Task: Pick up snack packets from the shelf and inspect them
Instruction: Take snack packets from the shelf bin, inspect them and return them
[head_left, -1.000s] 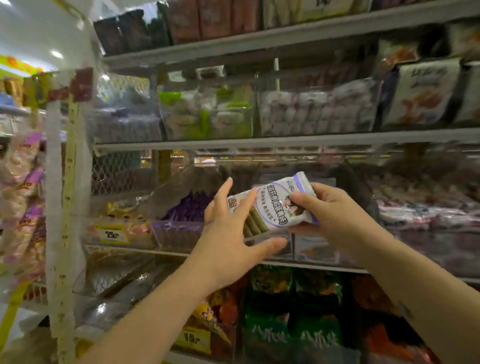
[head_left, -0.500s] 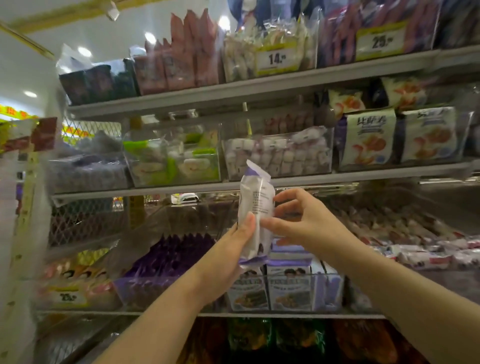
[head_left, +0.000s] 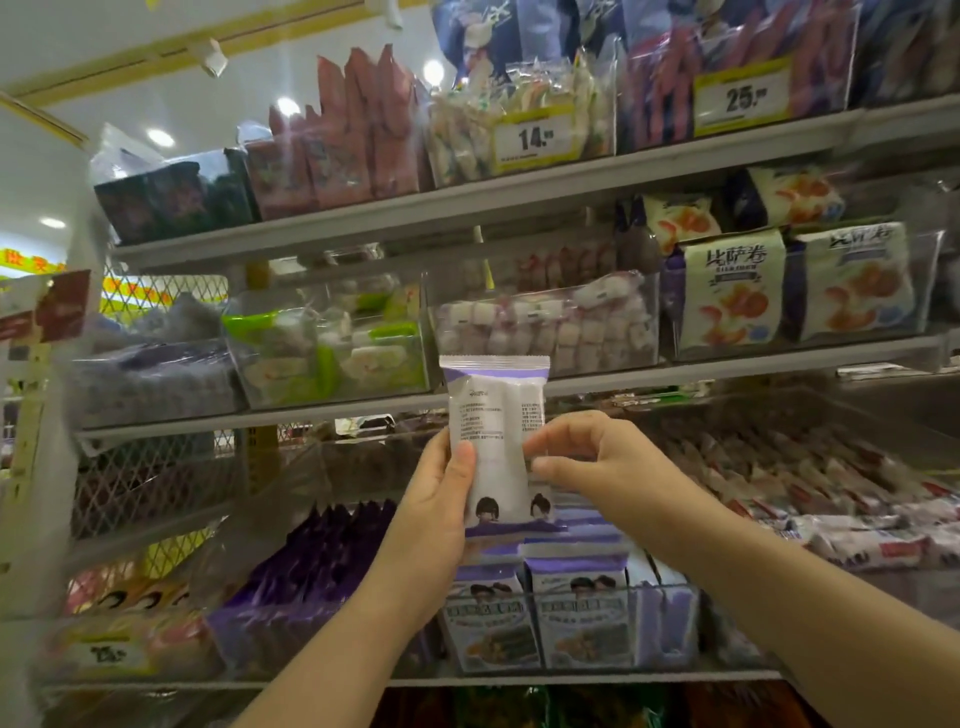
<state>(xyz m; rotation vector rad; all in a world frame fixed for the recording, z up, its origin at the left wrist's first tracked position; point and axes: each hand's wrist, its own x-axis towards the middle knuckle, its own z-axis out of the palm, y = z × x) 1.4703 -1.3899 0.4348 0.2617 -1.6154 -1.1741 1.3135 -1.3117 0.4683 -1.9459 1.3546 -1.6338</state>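
Snack packets (head_left: 363, 135) are stacked on every level of the shelf unit (head_left: 519, 195), which is seen from below and fills the view. On the middle level, green-and-white packs (head_left: 332, 348) are binned at the left, small white-and-pink wrapped pieces (head_left: 545, 327) are piled in the centre, and cream packs (head_left: 732, 291) printed with orange rolls are stood upright at the right. One level down, dark purple packs (head_left: 322, 551) are lined up at the left and red-and-white wrapped bars (head_left: 831, 499) are heaped at the right. Between them, a clear bin (head_left: 665, 623) is filled with purple-and-white packs (head_left: 576, 618) stood on end. And now the held packet (head_left: 496, 415): it is raised upright in front of the shelving, just above that bin, with its top edge overlapping the lip of the middle shelf. Its printed back is turned to the camera. A purple band is seen across the top seal, small text that cannot be read sits below it, and two cartoon heads are shown near the bottom. The lower left edge is gripped by the left hand (head_left: 436, 514), with the thumb (head_left: 464, 457) laid across the face and the fingers hidden behind. The right edge is pinched by the right hand (head_left: 597, 462), between thumb and curled fingertips. Smallest of all, a yellow price tag marked 14 (head_left: 535, 139) and another marked 25 (head_left: 743, 98) are fixed to the top-level bins.
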